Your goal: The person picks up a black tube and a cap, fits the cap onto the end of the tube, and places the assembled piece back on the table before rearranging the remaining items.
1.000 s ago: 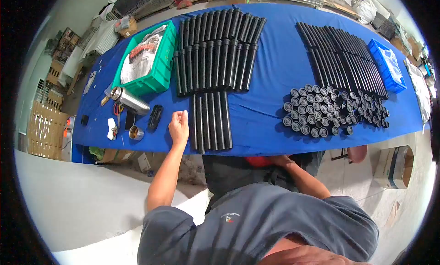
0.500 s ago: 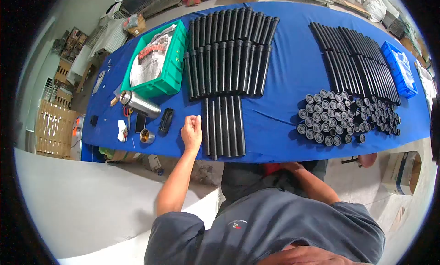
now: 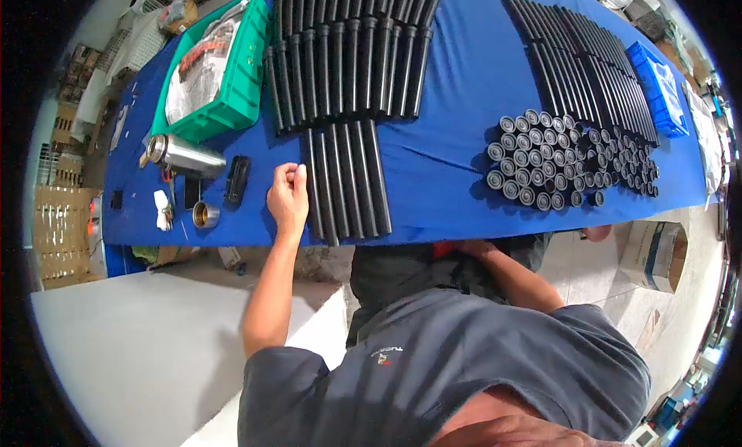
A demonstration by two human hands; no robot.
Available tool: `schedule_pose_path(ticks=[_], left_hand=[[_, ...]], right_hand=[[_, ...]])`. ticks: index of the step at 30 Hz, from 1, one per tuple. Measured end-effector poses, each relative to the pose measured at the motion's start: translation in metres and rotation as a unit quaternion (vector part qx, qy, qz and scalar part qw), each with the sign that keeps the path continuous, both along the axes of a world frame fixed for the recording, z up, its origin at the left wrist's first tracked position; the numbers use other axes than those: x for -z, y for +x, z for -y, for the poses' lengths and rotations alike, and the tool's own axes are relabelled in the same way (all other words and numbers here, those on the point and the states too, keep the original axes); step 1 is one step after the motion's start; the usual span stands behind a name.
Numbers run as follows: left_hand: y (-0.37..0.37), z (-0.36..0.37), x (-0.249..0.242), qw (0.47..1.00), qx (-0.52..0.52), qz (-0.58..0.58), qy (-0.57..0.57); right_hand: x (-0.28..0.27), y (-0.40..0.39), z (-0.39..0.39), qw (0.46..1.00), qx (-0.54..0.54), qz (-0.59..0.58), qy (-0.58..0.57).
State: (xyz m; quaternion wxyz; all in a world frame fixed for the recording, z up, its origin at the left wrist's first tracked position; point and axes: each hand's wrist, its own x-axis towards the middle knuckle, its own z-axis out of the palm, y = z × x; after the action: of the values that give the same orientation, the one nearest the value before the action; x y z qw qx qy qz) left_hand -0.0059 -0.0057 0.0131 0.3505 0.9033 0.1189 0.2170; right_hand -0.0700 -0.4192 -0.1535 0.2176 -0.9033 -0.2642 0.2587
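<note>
One hand visible at near tabletop (image 3: pixel 433 138) edge: left hand (image 3: pixel 287 196), fingers curled narrow, holding nothing, touching leftmost of five black tubes (image 3: pixel 344 180). R hand under edge, state unclear. Beyond: larger tube rows (image 3: pixel 348 56), green bin (image 3: pixel 232 99).

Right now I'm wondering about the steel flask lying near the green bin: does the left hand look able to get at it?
Probably yes. The left hand rests on the blue table, the steel flask lies to its left, and only a low black case sits between them.
</note>
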Motion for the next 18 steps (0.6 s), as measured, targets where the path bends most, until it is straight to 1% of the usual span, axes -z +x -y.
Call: schedule_pose_path(ticks=[3, 7, 9, 10, 12, 13, 14, 15, 16, 17, 18], left_hand=[[-0.001, 0.000, -0.001, 0.999, 0.005, -0.014, -0.030], [-0.004, 0.000, -0.001, 0.999, 0.013, 0.002, -0.029], [-0.005, 0.004, -0.009, 0.999, 0.024, 0.002, -0.035], [-0.003, 0.003, -0.003, 0.999, 0.016, 0.019, -0.036], [-0.004, 0.008, -0.005, 0.998, 0.020, 0.021, -0.057], [-0.003, 0.004, -0.002, 0.997, 0.020, 0.025, -0.066], [-0.002, 0.002, -0.001, 0.997, 0.014, 0.015, -0.072], [-0.002, 0.000, -0.002, 0.998, 0.012, 0.005, -0.069], [-0.003, 0.001, -0.003, 0.997, 0.012, -0.002, -0.073], [-0.003, 0.001, -0.006, 0.997, 0.015, -0.009, -0.076], [-0.003, 0.001, -0.005, 0.998, 0.014, -0.002, -0.066]], right_hand=[[-0.005, -0.005, 0.002, 1.000, 0.011, -0.013, 0.008], [-0.012, -0.012, -0.001, 0.999, 0.026, -0.041, 0.021], [-0.021, -0.021, -0.003, 0.997, 0.037, -0.062, 0.029], [-0.025, -0.026, -0.003, 0.996, 0.042, -0.063, 0.037], [-0.034, -0.035, -0.006, 0.996, 0.036, 0.019, 0.079], [-0.040, -0.039, -0.007, 0.985, 0.017, 0.129, 0.112], [-0.045, -0.042, -0.008, 0.960, 0.006, 0.246, 0.133], [-0.063, -0.042, -0.009, 0.983, 0.005, 0.142, 0.112], [-0.079, -0.039, -0.009, 0.995, 0.005, 0.037, 0.092], [-0.086, -0.041, -0.010, 0.995, 0.006, -0.069, 0.073], [-0.087, -0.046, -0.009, 0.994, 0.010, -0.067, 0.087]])
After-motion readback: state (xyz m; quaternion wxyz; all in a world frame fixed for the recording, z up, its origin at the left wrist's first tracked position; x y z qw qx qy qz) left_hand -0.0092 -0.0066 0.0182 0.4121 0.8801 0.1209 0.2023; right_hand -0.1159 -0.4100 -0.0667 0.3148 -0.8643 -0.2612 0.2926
